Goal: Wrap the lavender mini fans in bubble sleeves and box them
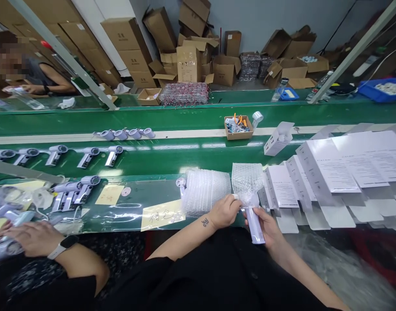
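In front of my chest, a handheld fan with a pale lilac handle [256,229] points toward me, its upper part within a bubble-wrap bag [247,176]. My right hand [266,222] is closed around the handle from the right. The fingers of my left hand [224,211] pinch the bag near its mouth, where the handle comes out. Left of it lies a pile of bubble-wrap bags [207,190], with another small fan [180,183] at its left edge. The fan head inside the bag is blurred by the wrap.
Open white boxes [284,185] line the bench to the right. A yellow paper [162,214] with handwriting lies left. Beyond are a carton of parts [238,129] and lilac housings [114,154] on the green line. A co-worker's hand [36,237] works at far left.
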A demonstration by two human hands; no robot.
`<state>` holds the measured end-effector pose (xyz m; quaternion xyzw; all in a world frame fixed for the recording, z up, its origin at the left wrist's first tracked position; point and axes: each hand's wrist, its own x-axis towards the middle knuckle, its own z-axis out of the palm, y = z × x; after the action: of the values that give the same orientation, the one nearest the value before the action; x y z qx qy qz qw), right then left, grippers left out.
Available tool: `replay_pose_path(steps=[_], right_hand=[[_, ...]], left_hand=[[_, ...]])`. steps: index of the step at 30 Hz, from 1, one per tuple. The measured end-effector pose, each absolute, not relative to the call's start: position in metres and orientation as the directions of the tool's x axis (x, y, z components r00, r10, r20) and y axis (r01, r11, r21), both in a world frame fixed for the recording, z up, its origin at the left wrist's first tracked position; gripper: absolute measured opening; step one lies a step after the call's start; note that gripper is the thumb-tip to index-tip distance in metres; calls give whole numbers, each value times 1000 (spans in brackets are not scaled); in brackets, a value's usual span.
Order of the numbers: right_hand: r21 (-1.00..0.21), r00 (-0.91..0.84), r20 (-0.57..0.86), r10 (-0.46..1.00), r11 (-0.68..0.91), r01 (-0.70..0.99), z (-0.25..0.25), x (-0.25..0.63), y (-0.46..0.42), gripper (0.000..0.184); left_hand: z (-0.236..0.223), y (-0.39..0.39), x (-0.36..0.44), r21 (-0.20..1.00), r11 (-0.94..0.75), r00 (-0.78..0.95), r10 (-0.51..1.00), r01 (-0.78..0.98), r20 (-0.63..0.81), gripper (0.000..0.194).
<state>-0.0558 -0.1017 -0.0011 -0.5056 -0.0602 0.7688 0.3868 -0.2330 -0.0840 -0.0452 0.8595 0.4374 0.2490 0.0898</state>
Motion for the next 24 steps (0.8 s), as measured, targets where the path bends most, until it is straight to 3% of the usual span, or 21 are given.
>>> replay_pose_path(steps=[5, 9, 14, 18, 21, 24], right_hand=[[-508, -220, -725, 652, -723, -468, -6, -55, -107, 22], [-499, -131, -802, 584, -773, -392, -21, -56, -110, 15], [-487, -72, -839, 539, -804, -342, -32, -55, -110, 3], [-607, 4, -777, 629, -748, -268, -19, -47, -119, 17], [-782, -19, -623, 782, -623, -8, 9, -32, -126, 25], [-853, -170, -502, 848, -452, 261, 43, -14, -131, 27]], left_hand=[[-28, -96, -224, 629, -586, 596, 769, 511, 232, 19], [-14, -96, -213, 828, -261, 482, 876, 496, -12, 17], [-5, -89, -207, 898, -163, 483, 874, 408, -61, 18], [3, -89, -213, 938, -8, 450, 879, 346, -158, 16], [12, -94, -220, 930, 235, 349, 878, 281, -327, 18], [27, -101, -231, 912, 372, 343, 845, 173, -410, 19]])
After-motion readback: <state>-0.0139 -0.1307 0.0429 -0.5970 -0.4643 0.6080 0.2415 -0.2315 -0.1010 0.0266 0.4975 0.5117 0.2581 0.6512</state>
